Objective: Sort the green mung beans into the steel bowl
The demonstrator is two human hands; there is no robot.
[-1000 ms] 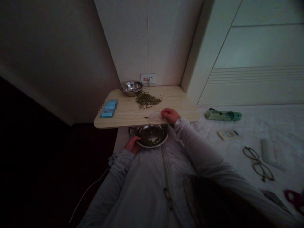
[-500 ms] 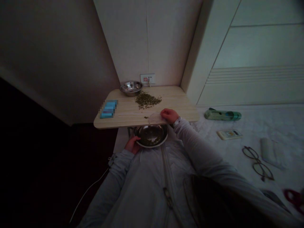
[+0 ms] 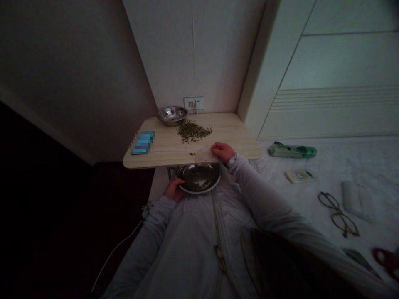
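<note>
Left grip (image 3: 174,191) low and close-in, right grip (image 3: 223,152) farther forward, seemingly in a pinch.

From my end, the far rim of the lap bowl (image 3: 197,171) is tucked out of sight under the edge of the board (image 3: 237,128), and most of the left hand's (image 3: 173,191) fingers are hidden by the bowl. The right hand (image 3: 222,152) covers one end of a clear piece (image 3: 203,155) so see-through I honestly can't swear to its shape. The green bits (image 3: 193,131) are too tiny to count. Blue-screened thing (image 3: 143,143)? Pixelated. Phone (image 3: 301,176) screen's unreadable, and the red loop (image 3: 385,258) is blurry and chopped off at the right edge.
</note>
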